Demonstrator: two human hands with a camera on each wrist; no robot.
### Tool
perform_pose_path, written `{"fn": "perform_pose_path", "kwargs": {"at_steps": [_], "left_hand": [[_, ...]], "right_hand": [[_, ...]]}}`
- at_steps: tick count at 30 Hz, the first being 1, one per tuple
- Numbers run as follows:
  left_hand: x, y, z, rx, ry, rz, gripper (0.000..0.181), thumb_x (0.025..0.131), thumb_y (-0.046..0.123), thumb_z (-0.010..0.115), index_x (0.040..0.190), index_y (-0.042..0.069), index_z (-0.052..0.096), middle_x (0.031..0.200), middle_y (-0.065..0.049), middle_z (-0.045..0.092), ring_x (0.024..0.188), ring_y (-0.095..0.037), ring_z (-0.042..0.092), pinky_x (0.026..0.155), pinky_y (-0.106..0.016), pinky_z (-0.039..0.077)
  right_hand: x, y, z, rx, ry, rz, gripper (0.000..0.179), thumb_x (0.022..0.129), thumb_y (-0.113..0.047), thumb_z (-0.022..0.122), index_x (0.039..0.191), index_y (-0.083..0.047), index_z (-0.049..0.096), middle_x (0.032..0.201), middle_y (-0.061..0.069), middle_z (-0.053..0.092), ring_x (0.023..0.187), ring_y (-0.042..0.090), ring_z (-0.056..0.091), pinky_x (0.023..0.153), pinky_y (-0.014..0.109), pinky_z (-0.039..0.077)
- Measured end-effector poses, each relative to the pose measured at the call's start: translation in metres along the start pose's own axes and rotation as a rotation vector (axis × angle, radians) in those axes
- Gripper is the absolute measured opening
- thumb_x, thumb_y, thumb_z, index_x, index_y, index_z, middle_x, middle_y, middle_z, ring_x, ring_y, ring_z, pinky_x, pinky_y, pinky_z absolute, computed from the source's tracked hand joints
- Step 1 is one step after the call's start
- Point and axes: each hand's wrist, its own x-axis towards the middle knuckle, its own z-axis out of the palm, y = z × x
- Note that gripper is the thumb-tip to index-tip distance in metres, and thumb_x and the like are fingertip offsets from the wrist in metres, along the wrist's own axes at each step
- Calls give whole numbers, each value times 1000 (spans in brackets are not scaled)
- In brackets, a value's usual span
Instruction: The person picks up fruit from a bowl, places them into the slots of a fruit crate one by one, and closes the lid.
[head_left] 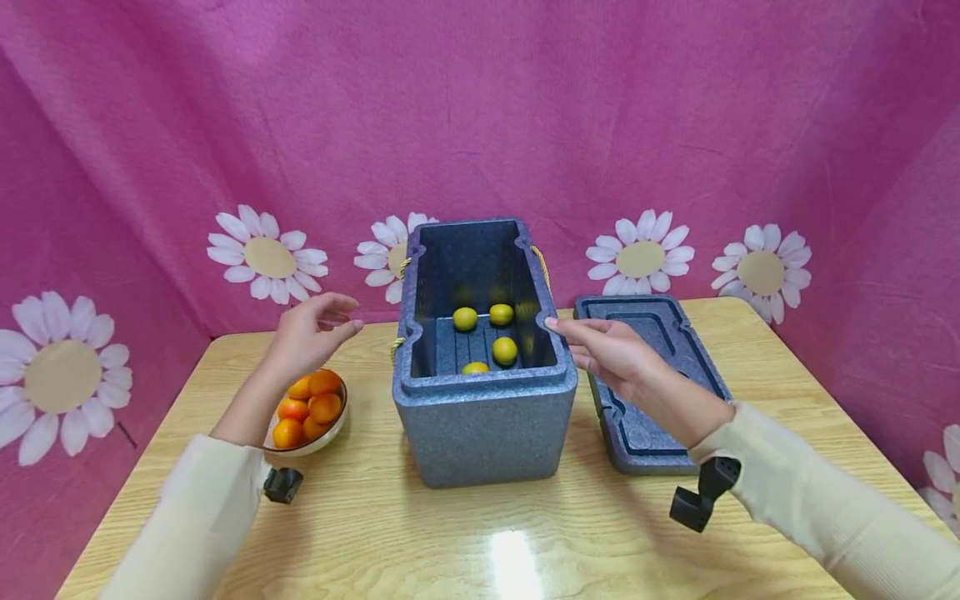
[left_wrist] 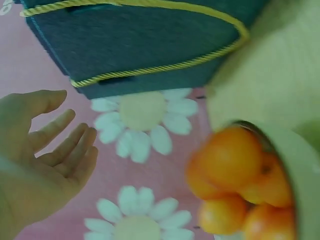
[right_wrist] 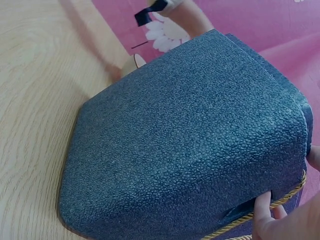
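Observation:
A dark grey foam box [head_left: 487, 442] stands uncovered in the middle of the table, with several lemons [head_left: 505, 351] on its ribbed floor. My right hand [head_left: 611, 350] grips the box's right side near the front, thumb on the rim. In the right wrist view, its fingertips [right_wrist: 262, 205] reach into a slot beside the yellow rope handle [right_wrist: 295, 191]. To the left of the box, my left hand [head_left: 311, 333] is in the air with loosely bent fingers, holding nothing. Below it sits a bowl [head_left: 330, 439] heaped with oranges [head_left: 325, 408].
The box's lid [head_left: 652, 333] lies flat on the wooden table [head_left: 360, 533] to the right, under my right forearm. Another rope handle [left_wrist: 165, 69] hangs on the box's left side. A pink curtain [head_left: 480, 108] with white daisies closes off the back and sides.

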Motion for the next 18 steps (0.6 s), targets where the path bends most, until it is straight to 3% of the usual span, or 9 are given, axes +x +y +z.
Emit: {"fn": "perform_pose_path", "kwargs": {"at_steps": [4, 18], "left_hand": [[-15, -16, 2, 15, 2, -15, 37, 95, 20, 59, 125, -1, 56, 126, -23, 60, 118, -39, 55, 100, -53, 46], [-62, -56, 20, 104, 70, -8, 40, 89, 18, 67, 121, -4, 58, 122, -27, 55, 112, -43, 53, 95, -56, 44]], "right_hand": [[0, 0, 0, 7, 1, 0, 73, 96, -32, 54, 150, 4, 21, 158, 17, 25, 148, 29, 25, 119, 36, 28], [0, 1, 0, 25, 6, 1, 74, 95, -32, 55, 150, 4, 20, 159, 16, 24, 148, 29, 24, 120, 37, 27]]}}
